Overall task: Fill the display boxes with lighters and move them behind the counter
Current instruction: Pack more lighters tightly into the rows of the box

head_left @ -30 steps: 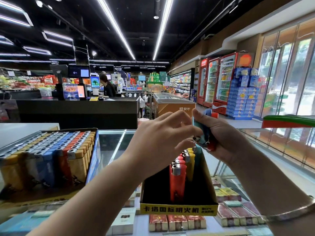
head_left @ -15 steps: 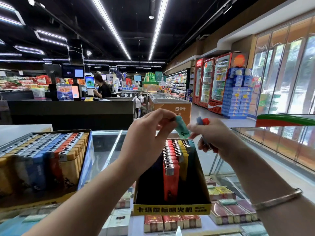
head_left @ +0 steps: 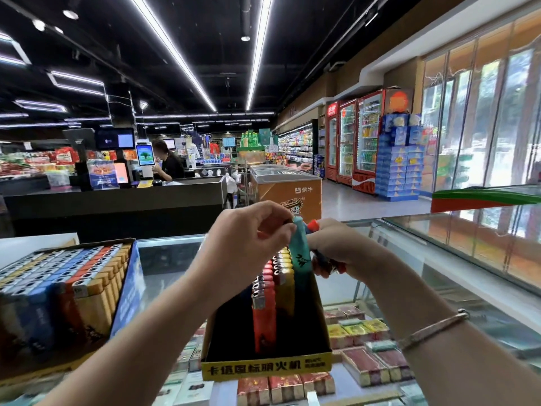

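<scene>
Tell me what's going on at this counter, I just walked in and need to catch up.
A person is stocking a black and yellow display box on the glass counter with lighters. The left hand pinches a teal lighter by its top, lowering it beside the red and yellow rows. The right hand grips a few more lighters. A second box to the left looks full.

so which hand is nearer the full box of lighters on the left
Left. The left hand pinches the teal lighter nearer the full box; the right hand is farther right.
</scene>
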The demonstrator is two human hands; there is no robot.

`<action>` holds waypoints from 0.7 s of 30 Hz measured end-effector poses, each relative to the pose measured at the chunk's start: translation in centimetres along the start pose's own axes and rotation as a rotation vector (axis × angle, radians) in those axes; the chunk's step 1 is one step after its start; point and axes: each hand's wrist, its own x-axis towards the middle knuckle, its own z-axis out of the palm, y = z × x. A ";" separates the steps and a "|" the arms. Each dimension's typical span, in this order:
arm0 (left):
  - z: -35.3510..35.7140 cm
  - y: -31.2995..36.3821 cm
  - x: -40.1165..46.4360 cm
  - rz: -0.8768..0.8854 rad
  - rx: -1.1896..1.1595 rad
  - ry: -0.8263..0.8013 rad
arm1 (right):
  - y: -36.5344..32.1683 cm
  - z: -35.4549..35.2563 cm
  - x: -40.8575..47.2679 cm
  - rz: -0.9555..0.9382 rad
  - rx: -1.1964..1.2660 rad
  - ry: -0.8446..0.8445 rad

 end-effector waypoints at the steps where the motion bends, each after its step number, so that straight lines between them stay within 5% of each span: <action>1: 0.2 0.0 0.1 0.003 0.064 -0.054 | 0.0 0.0 0.0 0.001 0.006 -0.006; 15: 1.0 0.9 2.3 -0.200 0.295 -0.397 | 0.2 -0.5 0.0 -0.040 -0.009 -0.092; 21: 1.2 2.1 2.6 -0.133 0.579 -0.454 | -0.1 -0.4 0.1 -0.016 -0.040 -0.081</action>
